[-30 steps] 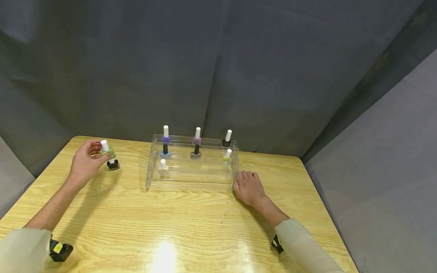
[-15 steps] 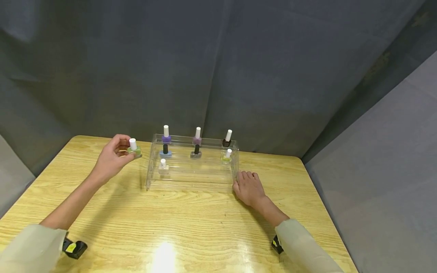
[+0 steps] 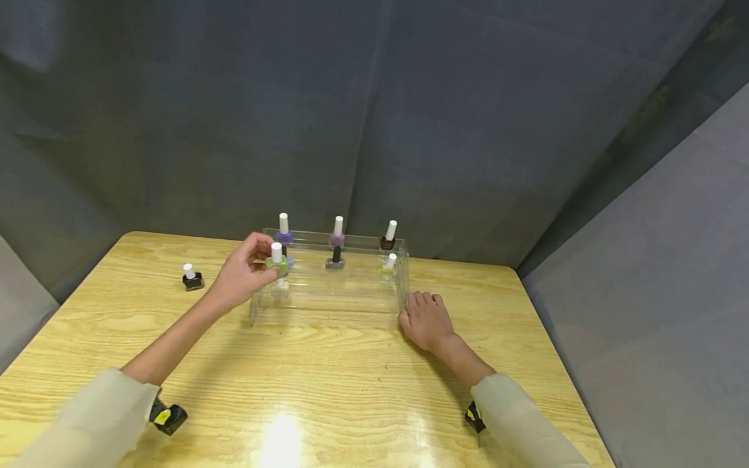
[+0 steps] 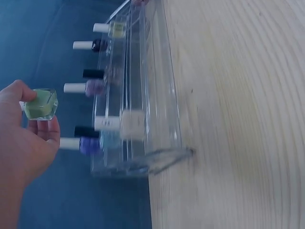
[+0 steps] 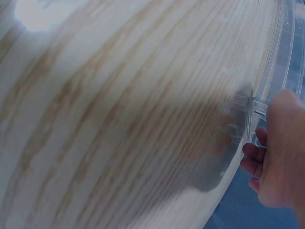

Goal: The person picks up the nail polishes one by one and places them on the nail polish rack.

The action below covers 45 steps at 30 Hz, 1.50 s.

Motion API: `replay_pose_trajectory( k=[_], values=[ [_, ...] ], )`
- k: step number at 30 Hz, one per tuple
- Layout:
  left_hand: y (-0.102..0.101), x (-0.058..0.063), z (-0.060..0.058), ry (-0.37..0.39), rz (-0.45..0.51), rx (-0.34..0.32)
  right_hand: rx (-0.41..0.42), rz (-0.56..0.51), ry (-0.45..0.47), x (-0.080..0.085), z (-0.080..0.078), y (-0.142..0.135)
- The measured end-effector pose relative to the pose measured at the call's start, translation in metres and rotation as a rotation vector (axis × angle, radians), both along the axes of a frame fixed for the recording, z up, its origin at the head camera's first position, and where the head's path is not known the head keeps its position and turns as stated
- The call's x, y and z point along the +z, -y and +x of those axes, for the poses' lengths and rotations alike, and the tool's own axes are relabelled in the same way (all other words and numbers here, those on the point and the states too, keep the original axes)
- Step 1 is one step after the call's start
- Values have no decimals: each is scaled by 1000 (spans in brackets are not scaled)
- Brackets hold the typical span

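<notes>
In the head view my left hand (image 3: 244, 272) pinches a light green nail polish bottle (image 3: 277, 261) by its glass body, white cap up. It is held in front of the left part of a clear stepped display rack (image 3: 339, 318), hiding most of a light blue bottle there. The left wrist view shows the green bottle (image 4: 41, 104) between thumb and fingers, apart from the rack. My right hand (image 3: 427, 322) holds the rack's right front corner, its fingers curled in the right wrist view. A whitish bottle (image 3: 280, 288) stands on a lower step, partly covered.
Purple (image 3: 284, 235), lilac (image 3: 337, 238) and dark (image 3: 387, 242) bottles stand along the top step. Below are a grey bottle (image 3: 335, 262) and a yellow-green one (image 3: 388, 269). A black bottle (image 3: 192, 281) with a white cap stands on the wooden table (image 3: 328, 383), left of the rack.
My left hand has carried the green bottle rightward from beside the black bottle to the rack's left part. The right hand and the rack have stayed put.
</notes>
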<state>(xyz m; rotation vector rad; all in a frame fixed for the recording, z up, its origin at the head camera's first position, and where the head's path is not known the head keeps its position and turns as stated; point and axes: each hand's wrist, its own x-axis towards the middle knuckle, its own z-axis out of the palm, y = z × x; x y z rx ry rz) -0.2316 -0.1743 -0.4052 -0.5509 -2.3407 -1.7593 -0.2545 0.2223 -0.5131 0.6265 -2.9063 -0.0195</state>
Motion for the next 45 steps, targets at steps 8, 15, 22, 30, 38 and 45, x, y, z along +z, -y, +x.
replay_pose_trajectory(
  k=[8,15,22,30,38,45],
  values=[
    [-29,-12,-6,24,-21,-90,-13,14,21,4,1,2],
    [-50,-26,-11,59,-37,-123,-12,5,19,4,1,2],
    [-65,-16,-2,72,-50,-140,-12,5,15,2,0,2],
    [-69,-52,-29,62,-29,-114,-47,34,60,5,1,3],
    [-76,-66,-40,73,-70,-87,-45,42,54,5,2,2],
    [-79,-72,-41,78,-108,-88,-33,35,46,5,1,2]
  ],
)
